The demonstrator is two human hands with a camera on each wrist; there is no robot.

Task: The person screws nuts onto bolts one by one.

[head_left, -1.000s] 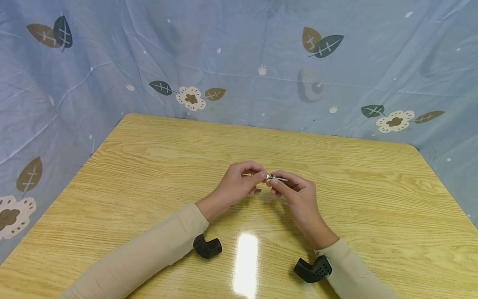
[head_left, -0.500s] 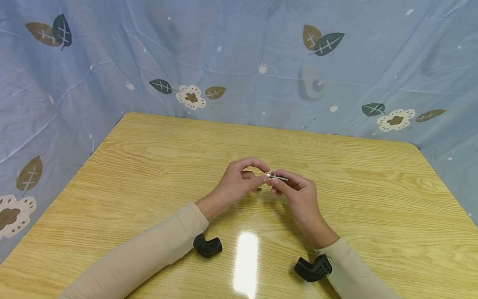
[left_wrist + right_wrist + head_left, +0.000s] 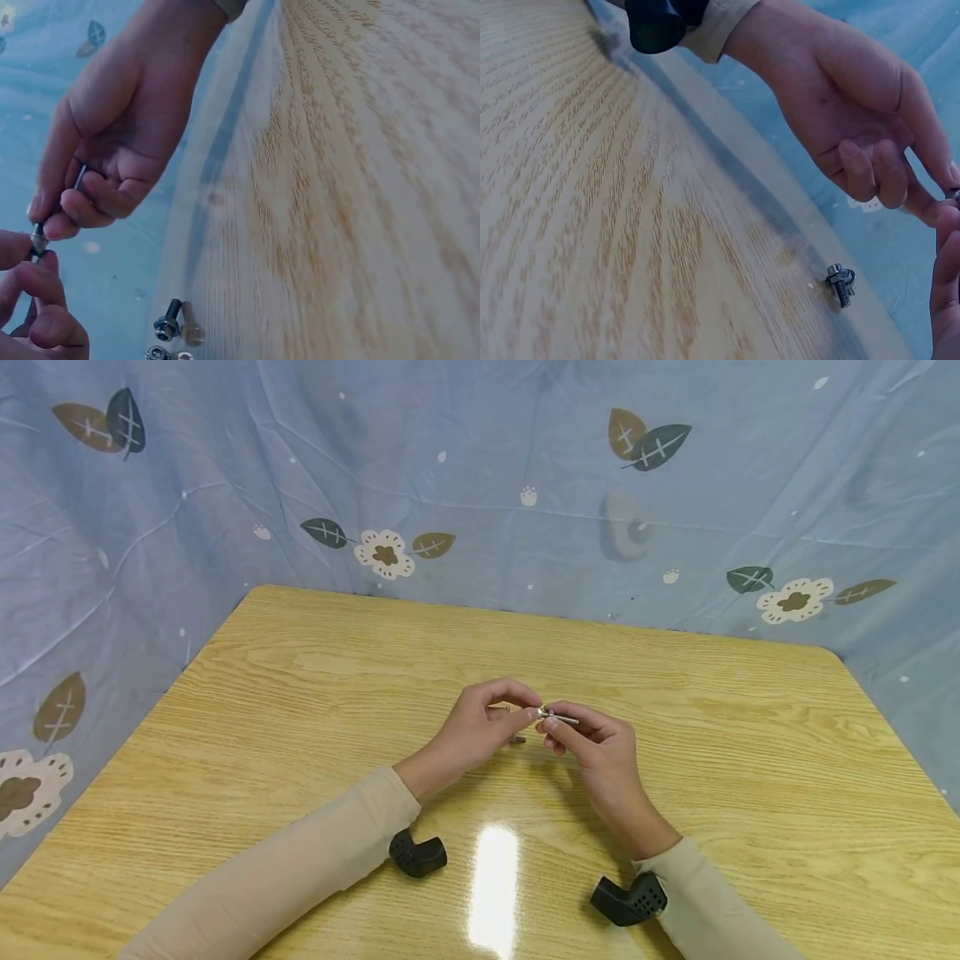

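Observation:
A small silvery bolt [image 3: 567, 720] is held in the air between the two hands, its shank pointing right. My left hand [image 3: 476, 731] pinches the end with the head between thumb and index finger. A thin metal rod [image 3: 80, 177] shows between this hand's curled fingers in the left wrist view. My right hand [image 3: 600, 747] pinches the bolt along its shank, thumb in front, with the shank's tip sticking out past the fingers. In the right wrist view the bolt is mostly hidden at the frame's edge.
Several loose bolts [image 3: 166, 324] lie on the wooden table [image 3: 337, 660] below the hands; one bolt [image 3: 519, 740] peeks out beside the left hand in the head view. A blue patterned curtain [image 3: 480, 485] hangs behind the table. Black camera mounts [image 3: 417, 855] sit at both wrists.
The left index finger lifted slightly off the bolt's head half a second ago and is now back close against it. The right hand has stayed in place.

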